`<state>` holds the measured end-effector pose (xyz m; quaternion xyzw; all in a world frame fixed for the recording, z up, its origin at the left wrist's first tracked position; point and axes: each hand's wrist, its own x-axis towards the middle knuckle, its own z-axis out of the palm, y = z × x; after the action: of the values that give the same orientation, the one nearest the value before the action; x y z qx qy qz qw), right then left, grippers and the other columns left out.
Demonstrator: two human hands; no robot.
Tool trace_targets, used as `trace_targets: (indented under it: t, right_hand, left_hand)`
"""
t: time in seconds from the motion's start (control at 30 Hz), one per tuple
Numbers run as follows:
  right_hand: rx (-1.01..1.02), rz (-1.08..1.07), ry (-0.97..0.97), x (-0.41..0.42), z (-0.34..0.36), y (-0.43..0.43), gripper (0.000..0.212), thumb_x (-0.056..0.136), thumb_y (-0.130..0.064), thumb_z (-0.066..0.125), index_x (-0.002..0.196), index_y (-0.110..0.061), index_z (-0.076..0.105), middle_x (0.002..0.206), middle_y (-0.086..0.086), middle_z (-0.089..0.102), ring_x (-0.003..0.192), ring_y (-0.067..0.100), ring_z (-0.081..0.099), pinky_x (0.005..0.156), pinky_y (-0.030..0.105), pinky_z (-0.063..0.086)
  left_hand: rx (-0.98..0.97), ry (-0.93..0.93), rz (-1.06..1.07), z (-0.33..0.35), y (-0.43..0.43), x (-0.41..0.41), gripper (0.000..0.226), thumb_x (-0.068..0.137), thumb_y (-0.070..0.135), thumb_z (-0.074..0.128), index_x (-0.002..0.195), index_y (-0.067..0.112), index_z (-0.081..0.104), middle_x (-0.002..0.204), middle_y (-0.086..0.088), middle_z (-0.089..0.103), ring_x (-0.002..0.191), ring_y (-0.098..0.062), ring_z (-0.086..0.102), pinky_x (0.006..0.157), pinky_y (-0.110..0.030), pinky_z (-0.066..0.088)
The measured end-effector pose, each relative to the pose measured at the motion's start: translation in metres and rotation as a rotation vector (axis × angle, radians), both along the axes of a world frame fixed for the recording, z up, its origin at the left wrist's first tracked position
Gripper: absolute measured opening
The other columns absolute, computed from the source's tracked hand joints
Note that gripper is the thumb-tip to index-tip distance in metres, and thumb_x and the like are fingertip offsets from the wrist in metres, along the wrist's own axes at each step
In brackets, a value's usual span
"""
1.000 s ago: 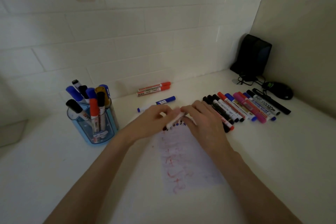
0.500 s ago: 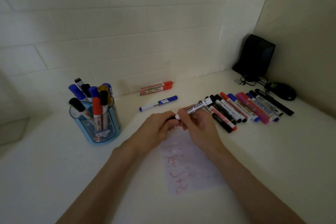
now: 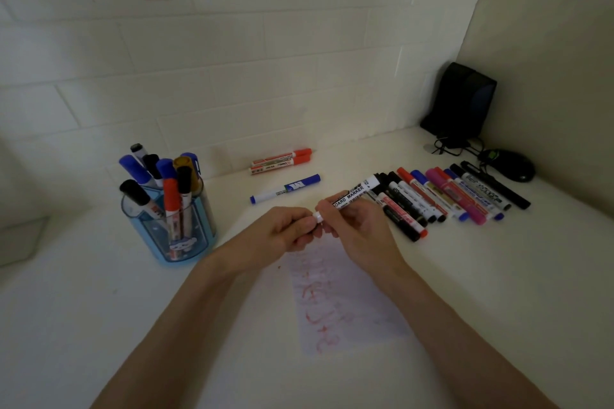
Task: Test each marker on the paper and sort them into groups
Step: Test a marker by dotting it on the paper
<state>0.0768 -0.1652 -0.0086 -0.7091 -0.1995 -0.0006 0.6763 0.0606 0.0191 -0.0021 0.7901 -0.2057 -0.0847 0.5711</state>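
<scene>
1. Head view: the right hand [image 3: 360,229] grips the white barrel of a board marker [image 3: 355,192]. The marker is held slanted above the counter [image 3: 498,276], its black end pointing far-right.
2. The left hand [image 3: 282,232] has its fingers curled tight round the marker's near end. The cap is hidden under them, so I cannot tell if it is on or off; only a white collar shows between the hands.
3. The paper [image 3: 345,305], covered with red scribbles, lies loose just near of both hands, and neither hand rests on it. It will probably slide when the tip drags across it, leaving ink on the counter.
4. The marker's far end hangs just over the left end of the row of markers [image 3: 445,199]. A jerk when the cap comes free could knock that row and mix the groups.
5. A bare tip so close to the left fingers could stain them.
6. Two red markers [image 3: 282,160] and a blue marker [image 3: 285,189] lie apart, farther back, and more stand in the blue holder [image 3: 176,236] on the left. With several piles, this marker could easily end up in the wrong one.
</scene>
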Motion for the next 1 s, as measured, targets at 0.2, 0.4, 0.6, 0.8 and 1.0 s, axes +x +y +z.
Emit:
trace_targets:
  t: [0.2,0.4,0.6,0.8,1.0]
  right_hand:
    - [0.036,-0.16,0.134,-0.001,-0.008,0.005,0.023,0.095,-0.036,0.075,0.083,-0.016,0.079,0.067,0.002,0.072,0.06,0.008,0.064,0.064,0.028,0.054]
    - [0.261,-0.428,0.213,0.03,0.009,-0.043,0.021,0.095,-0.031,0.074,0.08,-0.017,0.071,0.066,-0.01,0.065,0.058,-0.001,0.058,0.062,0.02,0.049]
    - [0.052,-0.327,0.135,0.032,0.002,-0.049,0.04,0.088,-0.053,0.076,0.08,-0.014,0.073,0.062,-0.008,0.063,0.056,0.003,0.054,0.054,0.013,0.043]
    - [-0.035,-0.227,0.123,0.024,-0.005,-0.026,0.012,0.091,-0.03,0.08,0.084,-0.022,0.076,0.058,-0.011,0.063,0.053,0.0,0.055,0.054,0.013,0.044]
    - [-0.223,-0.26,0.081,0.019,-0.016,-0.006,0.024,0.092,-0.028,0.076,0.074,-0.013,0.073,0.056,0.0,0.064,0.051,0.011,0.055,0.054,0.025,0.045]
  left_hand:
    - [0.564,-0.47,0.284,0.0,-0.013,-0.012,0.021,0.106,0.034,0.046,0.111,0.023,0.063,0.093,0.009,0.069,0.08,-0.011,0.064,0.074,-0.034,0.051]
    - [0.367,-0.3,0.303,-0.009,0.023,-0.012,0.024,0.108,0.032,0.038,0.089,0.029,0.052,0.078,0.007,0.057,0.071,-0.005,0.052,0.069,-0.03,0.043]
    - [0.32,-0.288,0.309,-0.02,0.027,-0.005,0.016,0.107,0.027,0.041,0.111,0.032,0.055,0.085,0.008,0.059,0.072,-0.01,0.054,0.067,-0.024,0.046]
    - [0.66,-0.27,0.287,-0.026,0.019,-0.004,0.053,0.082,0.076,0.056,0.126,0.046,0.051,0.113,0.025,0.057,0.099,0.002,0.054,0.082,-0.021,0.046]
    - [0.777,-0.342,0.296,-0.027,0.011,-0.005,0.079,0.07,0.09,0.053,0.131,0.04,0.055,0.111,0.022,0.056,0.105,-0.004,0.052,0.086,-0.024,0.042]
